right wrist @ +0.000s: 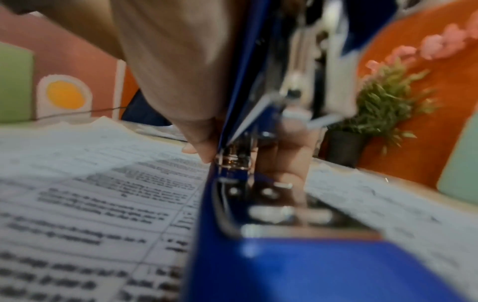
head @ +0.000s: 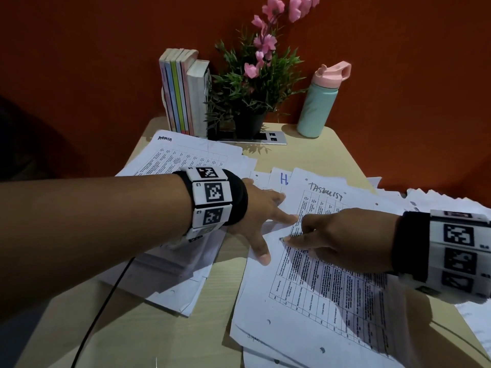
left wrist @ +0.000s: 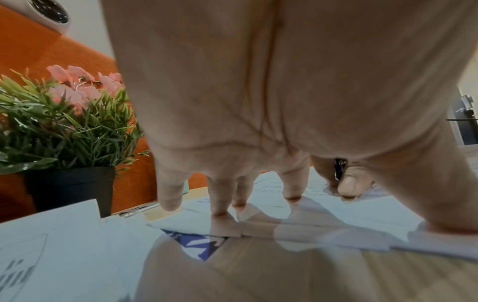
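Note:
A printed table sheet headed "TASKLIST" [head: 318,301] lies on top of a loose stack in the middle of the desk. My left hand [head: 263,216] presses its spread, straight fingers [left wrist: 220,196] on the sheet's upper left edge. My right hand [head: 332,235] rests on the same sheet just right of it, fingers curled. The right wrist view shows it gripping a blue stapler [right wrist: 258,255] that sits on the paper with its metal jaw parted. In the head view the hand hides the stapler.
A second paper pile [head: 172,261] lies under my left forearm, and more sheets [head: 438,203] spill over the right edge. Books [head: 183,94], a potted plant [head: 249,88] and a mint bottle [head: 318,102] stand at the back. A black cable [head: 106,301] crosses the wooden desk [head: 132,328].

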Demonstrator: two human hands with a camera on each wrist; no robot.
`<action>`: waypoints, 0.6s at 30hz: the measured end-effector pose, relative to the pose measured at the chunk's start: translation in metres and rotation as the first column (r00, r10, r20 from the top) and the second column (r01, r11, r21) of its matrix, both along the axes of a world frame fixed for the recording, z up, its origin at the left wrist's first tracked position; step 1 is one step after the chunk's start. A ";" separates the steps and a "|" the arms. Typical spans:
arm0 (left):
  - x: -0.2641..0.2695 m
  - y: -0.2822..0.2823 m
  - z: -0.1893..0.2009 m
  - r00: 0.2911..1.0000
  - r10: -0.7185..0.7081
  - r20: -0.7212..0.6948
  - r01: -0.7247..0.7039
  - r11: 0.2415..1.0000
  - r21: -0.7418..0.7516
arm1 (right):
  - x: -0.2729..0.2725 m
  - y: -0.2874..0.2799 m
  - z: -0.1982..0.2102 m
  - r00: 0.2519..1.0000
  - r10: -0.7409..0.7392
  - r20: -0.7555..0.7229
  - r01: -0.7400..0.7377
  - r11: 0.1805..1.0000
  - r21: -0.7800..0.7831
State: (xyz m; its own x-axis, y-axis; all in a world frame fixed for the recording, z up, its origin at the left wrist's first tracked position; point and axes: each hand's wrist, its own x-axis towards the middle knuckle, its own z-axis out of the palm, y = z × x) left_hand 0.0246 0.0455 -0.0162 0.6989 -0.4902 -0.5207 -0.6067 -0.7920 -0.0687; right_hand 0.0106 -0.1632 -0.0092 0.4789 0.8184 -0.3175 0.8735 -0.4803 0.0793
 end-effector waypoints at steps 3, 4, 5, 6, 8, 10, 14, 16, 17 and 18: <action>0.001 0.001 -0.001 1.000 0.009 -0.007 -0.009 1.000 -0.002 | 0.002 -0.001 0.002 1.000 0.013 -0.013 -0.013 1.000 -0.002; 0.001 0.002 -0.002 1.000 0.012 -0.011 -0.012 1.000 -0.009 | 0.002 -0.001 0.002 1.000 0.028 0.008 -0.028 0.999 -0.028; 0.001 0.003 -0.002 1.000 0.014 -0.016 -0.015 1.000 -0.015 | 0.001 0.000 0.002 0.998 0.052 0.031 -0.050 0.997 -0.052; 0.001 0.004 -0.003 1.000 0.015 -0.020 -0.015 1.000 -0.017 | 0.000 -0.001 0.002 0.996 0.073 0.050 -0.070 0.995 -0.073; 0.001 0.005 -0.005 1.000 0.006 -0.016 -0.007 1.000 -0.015 | 0.001 -0.003 0.002 0.993 0.098 0.059 -0.091 0.991 -0.101; 0.000 0.005 -0.006 1.000 0.001 -0.013 -0.001 1.000 -0.007 | 0.003 -0.004 0.003 0.993 0.111 0.042 -0.106 0.989 -0.105; -0.001 0.002 -0.005 1.000 -0.002 -0.005 0.002 1.000 0.002 | 0.006 -0.004 0.000 0.995 0.101 -0.001 -0.101 0.993 -0.062; -0.001 0.000 -0.004 1.000 -0.014 0.005 0.013 1.000 0.014 | 0.007 -0.005 -0.002 0.997 0.080 -0.010 -0.080 0.995 -0.052; -0.001 0.000 -0.005 1.000 -0.020 0.010 0.020 1.000 0.017 | 0.007 -0.005 -0.002 0.997 0.075 -0.009 -0.075 0.996 -0.043; 0.000 0.000 -0.005 1.000 -0.026 0.011 0.026 1.000 0.018 | 0.006 -0.005 -0.003 0.997 0.071 -0.002 -0.071 0.997 -0.038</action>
